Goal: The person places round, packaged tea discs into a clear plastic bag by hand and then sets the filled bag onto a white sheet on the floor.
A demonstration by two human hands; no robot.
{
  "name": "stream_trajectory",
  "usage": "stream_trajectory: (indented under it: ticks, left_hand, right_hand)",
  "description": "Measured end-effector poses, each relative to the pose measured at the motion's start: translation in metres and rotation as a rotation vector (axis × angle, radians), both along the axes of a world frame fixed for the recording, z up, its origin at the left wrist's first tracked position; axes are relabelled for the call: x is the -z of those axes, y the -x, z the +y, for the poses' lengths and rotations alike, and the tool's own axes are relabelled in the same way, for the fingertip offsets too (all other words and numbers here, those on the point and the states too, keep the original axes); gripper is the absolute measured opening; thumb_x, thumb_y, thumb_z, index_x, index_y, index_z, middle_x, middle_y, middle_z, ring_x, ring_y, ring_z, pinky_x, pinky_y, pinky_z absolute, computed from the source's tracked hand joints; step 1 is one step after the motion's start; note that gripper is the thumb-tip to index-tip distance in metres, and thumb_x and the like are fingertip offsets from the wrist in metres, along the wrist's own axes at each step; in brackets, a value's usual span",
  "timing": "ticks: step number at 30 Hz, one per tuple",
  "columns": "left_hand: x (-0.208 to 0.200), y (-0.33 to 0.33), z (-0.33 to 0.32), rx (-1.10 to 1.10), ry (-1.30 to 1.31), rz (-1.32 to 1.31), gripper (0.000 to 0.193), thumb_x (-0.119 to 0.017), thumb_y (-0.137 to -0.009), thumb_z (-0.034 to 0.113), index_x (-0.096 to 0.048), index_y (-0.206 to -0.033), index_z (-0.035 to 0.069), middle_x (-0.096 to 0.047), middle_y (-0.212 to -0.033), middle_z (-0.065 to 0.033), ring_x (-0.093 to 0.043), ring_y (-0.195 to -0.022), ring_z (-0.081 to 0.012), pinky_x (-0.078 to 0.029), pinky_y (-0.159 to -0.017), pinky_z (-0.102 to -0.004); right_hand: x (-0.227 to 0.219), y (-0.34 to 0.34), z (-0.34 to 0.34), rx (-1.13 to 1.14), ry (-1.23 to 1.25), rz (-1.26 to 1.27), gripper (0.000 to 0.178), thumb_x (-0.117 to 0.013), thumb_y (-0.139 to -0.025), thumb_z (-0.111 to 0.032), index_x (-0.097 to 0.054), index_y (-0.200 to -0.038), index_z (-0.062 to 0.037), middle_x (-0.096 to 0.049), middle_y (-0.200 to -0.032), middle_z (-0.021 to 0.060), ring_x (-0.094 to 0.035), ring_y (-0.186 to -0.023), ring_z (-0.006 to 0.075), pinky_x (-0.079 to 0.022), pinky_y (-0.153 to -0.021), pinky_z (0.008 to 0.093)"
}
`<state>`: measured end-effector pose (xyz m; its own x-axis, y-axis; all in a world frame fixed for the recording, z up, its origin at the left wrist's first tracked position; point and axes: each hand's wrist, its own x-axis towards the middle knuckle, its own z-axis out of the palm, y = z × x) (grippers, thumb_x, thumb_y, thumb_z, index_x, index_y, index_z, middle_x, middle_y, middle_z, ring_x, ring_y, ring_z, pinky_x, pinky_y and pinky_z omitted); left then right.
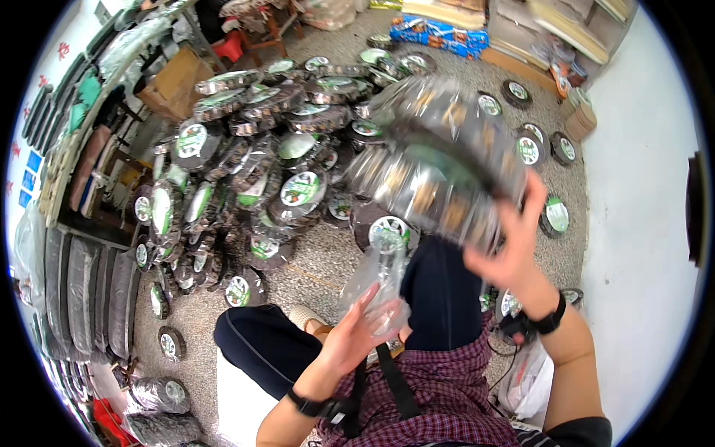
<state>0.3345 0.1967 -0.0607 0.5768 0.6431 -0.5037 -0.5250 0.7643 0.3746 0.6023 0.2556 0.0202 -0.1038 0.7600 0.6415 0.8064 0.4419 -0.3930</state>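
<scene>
My right hand (514, 242) grips the near edge of a thick, round, plastic-wrapped pack (428, 190). It is raised over my knee, blurred by motion, with tan pieces showing through the shiny film. A second wrapped layer seems to lie against its far side; whether it is separate I cannot tell. Lower and nearer my lap, my left hand (354, 331) is closed on a crumpled clear plastic bag (383, 290). Behind that bag, a dark round pack with a green and white label (387, 227) rests by my knee.
A large heap of similar round packs (261, 141) covers the floor ahead and to the left. Loose ones (555, 216) lie along the white wall (633, 223) at right. Long dark cushions (82, 294) stand at left, near a cardboard box (175, 82). Blue wrapped bundles (439, 36) lie far back.
</scene>
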Motion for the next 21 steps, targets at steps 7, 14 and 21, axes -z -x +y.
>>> stream_trajectory:
  ticks: [7,14,21]
  left_hand:
    - [0.038,0.061,-0.013,0.108,-0.013,0.001,0.056,-0.040,-0.097,0.040,-0.030,-0.142,0.007,-0.047,-0.135,-0.0139,-0.048,-0.122,-0.0272,-0.041,-0.101,-0.0455]
    - [0.019,0.092,-0.048,0.242,0.016,-0.221,0.056,-0.041,-0.096,0.039,-0.032,-0.141,0.006,-0.046,-0.135,-0.0147,-0.049,-0.121,-0.0287,-0.043,-0.099,-0.0448]
    - [0.033,0.102,-0.067,0.309,0.146,-0.457,0.057,-0.042,-0.095,0.039,-0.033,-0.140,0.005,-0.045,-0.136,-0.0154,-0.050,-0.120,-0.0301,-0.046,-0.097,-0.0442]
  right_hand:
    - [0.036,0.069,-0.152,-0.897,0.356,-0.035,0.035,-0.075,-0.070,-0.039,-0.057,-0.072,-0.0086,-0.059,-0.116,0.0124,-0.056,-0.104,0.0311,-0.044,-0.089,0.0466]
    - [0.019,0.122,-0.085,-0.956,1.007,0.015,0.107,-0.078,-0.065,-0.048,-0.018,-0.143,-0.0050,-0.024,-0.143,0.0276,-0.034,-0.127,0.0441,-0.024,-0.107,0.0540]
    - [0.022,0.113,-0.083,-0.947,0.912,0.013,0.048,-0.075,-0.075,-0.036,-0.053,-0.107,-0.0075,-0.016,-0.148,0.0213,-0.027,-0.132,0.0421,-0.027,-0.106,0.0477]
